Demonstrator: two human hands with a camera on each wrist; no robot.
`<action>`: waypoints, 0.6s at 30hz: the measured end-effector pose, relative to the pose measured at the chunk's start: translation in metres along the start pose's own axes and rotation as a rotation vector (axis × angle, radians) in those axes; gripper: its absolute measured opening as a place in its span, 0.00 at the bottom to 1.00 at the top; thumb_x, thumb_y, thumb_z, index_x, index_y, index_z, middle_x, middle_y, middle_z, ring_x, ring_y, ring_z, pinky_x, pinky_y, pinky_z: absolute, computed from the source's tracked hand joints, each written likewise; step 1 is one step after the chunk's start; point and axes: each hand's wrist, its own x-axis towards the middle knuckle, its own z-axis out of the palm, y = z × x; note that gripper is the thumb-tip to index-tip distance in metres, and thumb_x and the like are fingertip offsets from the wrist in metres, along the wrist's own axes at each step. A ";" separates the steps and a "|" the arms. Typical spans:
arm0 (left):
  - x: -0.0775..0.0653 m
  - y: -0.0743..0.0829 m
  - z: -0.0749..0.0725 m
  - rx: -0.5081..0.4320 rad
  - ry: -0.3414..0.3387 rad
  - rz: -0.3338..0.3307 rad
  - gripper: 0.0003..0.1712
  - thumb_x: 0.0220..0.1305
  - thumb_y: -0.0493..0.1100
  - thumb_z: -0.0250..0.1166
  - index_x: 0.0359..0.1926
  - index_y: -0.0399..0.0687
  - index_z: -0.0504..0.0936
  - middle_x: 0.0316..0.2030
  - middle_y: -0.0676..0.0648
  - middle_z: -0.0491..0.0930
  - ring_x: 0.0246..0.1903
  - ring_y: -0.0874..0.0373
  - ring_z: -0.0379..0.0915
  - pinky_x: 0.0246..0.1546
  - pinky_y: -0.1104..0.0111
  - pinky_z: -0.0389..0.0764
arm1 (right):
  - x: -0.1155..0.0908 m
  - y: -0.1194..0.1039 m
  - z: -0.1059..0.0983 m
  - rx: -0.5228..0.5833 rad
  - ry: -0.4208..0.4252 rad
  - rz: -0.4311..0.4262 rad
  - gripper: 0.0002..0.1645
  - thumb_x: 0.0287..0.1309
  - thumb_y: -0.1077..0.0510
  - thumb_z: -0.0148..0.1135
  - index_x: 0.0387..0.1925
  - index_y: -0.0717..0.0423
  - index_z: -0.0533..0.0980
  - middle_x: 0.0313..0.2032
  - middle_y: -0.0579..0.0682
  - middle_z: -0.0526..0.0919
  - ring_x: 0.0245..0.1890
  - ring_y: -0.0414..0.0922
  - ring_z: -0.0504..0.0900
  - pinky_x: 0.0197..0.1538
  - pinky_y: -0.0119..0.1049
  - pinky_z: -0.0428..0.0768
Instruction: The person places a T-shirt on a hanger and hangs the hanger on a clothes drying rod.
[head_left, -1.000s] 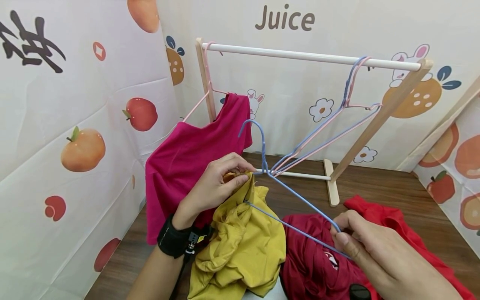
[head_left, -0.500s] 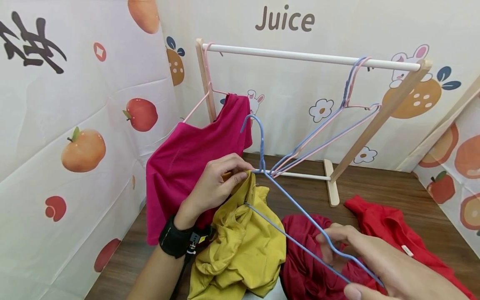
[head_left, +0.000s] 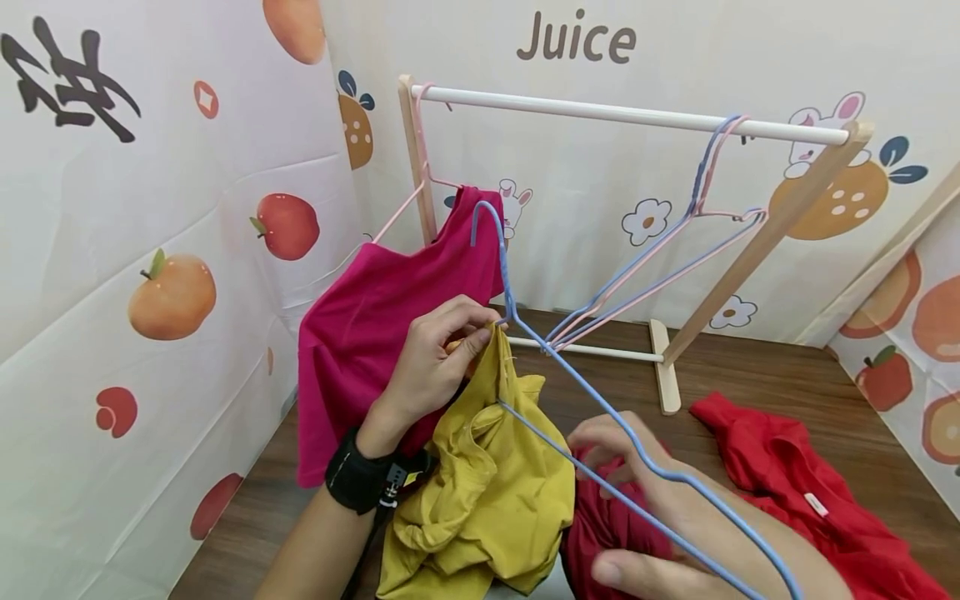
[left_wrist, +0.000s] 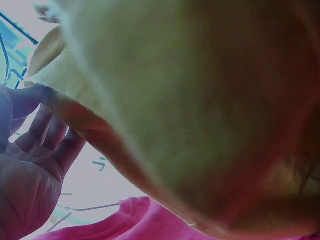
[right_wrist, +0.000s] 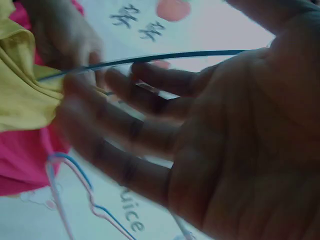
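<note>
While the left hand (head_left: pixel 435 350) pinches the crumpled yellow cloth garment (head_left: pixel 517 492) at near centre, the blue wire hanger (head_left: pixel 587 386) could slip out.
Likely cause: the right hand (head_left: pixel 660 498), fingers spread, seems not to grip the hanger's near-right end.

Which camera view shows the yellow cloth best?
The head view: it shows most of the yellow cloth, from the edge pinched by the left hand to the folds below. The left wrist view gives a blurred close-up; the right wrist view only a piece at its left edge.
</note>
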 end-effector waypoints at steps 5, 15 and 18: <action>0.000 0.002 0.001 -0.010 0.017 0.017 0.06 0.69 0.30 0.63 0.44 0.36 0.85 0.40 0.45 0.84 0.38 0.59 0.82 0.41 0.69 0.87 | 0.020 -0.015 0.017 -0.193 -0.129 0.254 0.35 0.67 0.40 0.64 0.70 0.42 0.63 0.64 0.34 0.69 0.57 0.31 0.76 0.54 0.34 0.81; 0.000 0.004 0.001 -0.014 0.029 0.023 0.07 0.69 0.29 0.62 0.45 0.36 0.84 0.40 0.44 0.84 0.38 0.57 0.82 0.41 0.67 0.87 | 0.044 0.000 0.058 -0.123 -0.303 0.206 0.39 0.75 0.37 0.49 0.77 0.51 0.57 0.71 0.43 0.68 0.66 0.39 0.75 0.63 0.42 0.79; 0.000 0.004 0.001 -0.021 0.031 0.022 0.07 0.69 0.29 0.62 0.44 0.34 0.84 0.40 0.43 0.84 0.39 0.57 0.83 0.42 0.67 0.87 | 0.047 0.006 0.068 -0.135 -0.322 0.221 0.40 0.75 0.36 0.49 0.76 0.54 0.58 0.68 0.45 0.73 0.64 0.40 0.78 0.62 0.42 0.80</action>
